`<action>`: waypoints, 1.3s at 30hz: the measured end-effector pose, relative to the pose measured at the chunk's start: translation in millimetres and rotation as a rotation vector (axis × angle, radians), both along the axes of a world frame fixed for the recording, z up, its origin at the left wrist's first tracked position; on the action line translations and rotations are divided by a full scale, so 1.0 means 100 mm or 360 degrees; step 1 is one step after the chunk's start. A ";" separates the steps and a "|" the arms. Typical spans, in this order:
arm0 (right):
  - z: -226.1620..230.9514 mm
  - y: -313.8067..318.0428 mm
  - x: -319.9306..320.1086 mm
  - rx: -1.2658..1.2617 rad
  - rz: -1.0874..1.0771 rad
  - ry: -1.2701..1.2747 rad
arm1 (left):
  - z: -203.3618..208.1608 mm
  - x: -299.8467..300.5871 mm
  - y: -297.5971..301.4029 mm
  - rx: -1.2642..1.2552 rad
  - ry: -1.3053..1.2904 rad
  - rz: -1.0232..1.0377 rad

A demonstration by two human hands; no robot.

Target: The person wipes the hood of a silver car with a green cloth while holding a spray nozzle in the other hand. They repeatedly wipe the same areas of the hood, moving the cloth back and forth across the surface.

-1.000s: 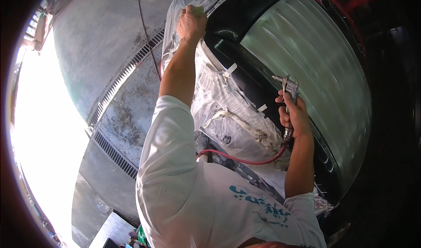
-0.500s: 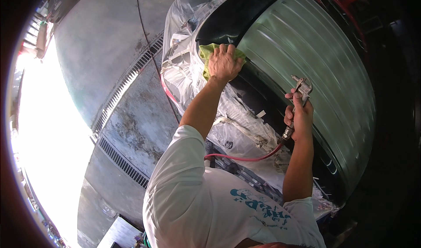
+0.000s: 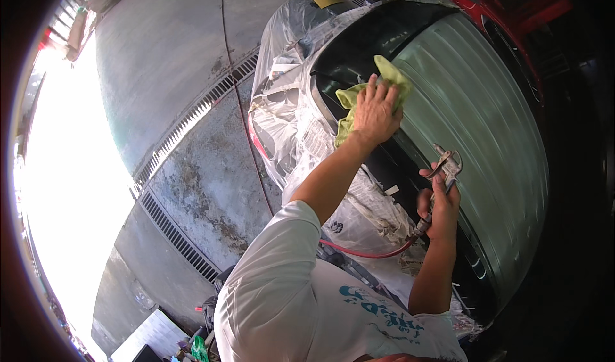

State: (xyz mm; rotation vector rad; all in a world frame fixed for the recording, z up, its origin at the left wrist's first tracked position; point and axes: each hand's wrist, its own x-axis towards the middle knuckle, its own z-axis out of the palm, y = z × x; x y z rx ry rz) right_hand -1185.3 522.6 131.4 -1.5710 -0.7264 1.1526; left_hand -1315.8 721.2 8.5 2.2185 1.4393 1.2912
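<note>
My left hand (image 3: pixel 377 115) presses a yellow-green cloth (image 3: pixel 391 72) onto the vehicle's roof, where the glossy black border (image 3: pixel 359 41) meets the ribbed grey-green panel (image 3: pixel 480 112). The cloth bunches out beyond my fingertips and hangs below the palm. In my right hand (image 3: pixel 442 211) is a metal air blow gun (image 3: pixel 451 164), its nozzle pointing up and away over the panel. My fingers wrap its handle. A red hose (image 3: pixel 375 255) runs from the base of the handle toward my body.
Crumpled clear masking film (image 3: pixel 278 99) wraps the vehicle's near and left sides. A dark cable (image 3: pixel 238 99) crosses the concrete floor (image 3: pixel 166 61) and its slotted drain grate (image 3: pixel 176 234). Beyond the roof stands a red vehicle (image 3: pixel 532 13). A white board (image 3: pixel 150 339) and clutter lie at lower left.
My left hand has slid the cloth rightward along the roof, from the black corner toward the grey-green panel. My right hand still holds the blow gun, slightly lower in view. The view has shifted a little.
</note>
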 end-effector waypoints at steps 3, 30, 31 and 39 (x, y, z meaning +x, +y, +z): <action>0.03 -0.01 0.03 -0.0035 -0.0017 -0.0044 | -0.38 0.14 -0.13 0.0056 0.0192 0.0050; -0.10 0.25 -0.03 -0.0139 -0.0067 0.0330 | 0.24 -0.13 1.45 -0.0243 -0.0185 0.0312; -0.11 0.30 0.01 -0.0158 -0.0047 0.0433 | 0.21 -0.24 1.40 -0.0483 0.0062 0.0225; -0.83 0.69 0.15 0.0440 0.0200 0.1245 | -0.20 -0.61 1.16 -0.0613 0.0584 0.0037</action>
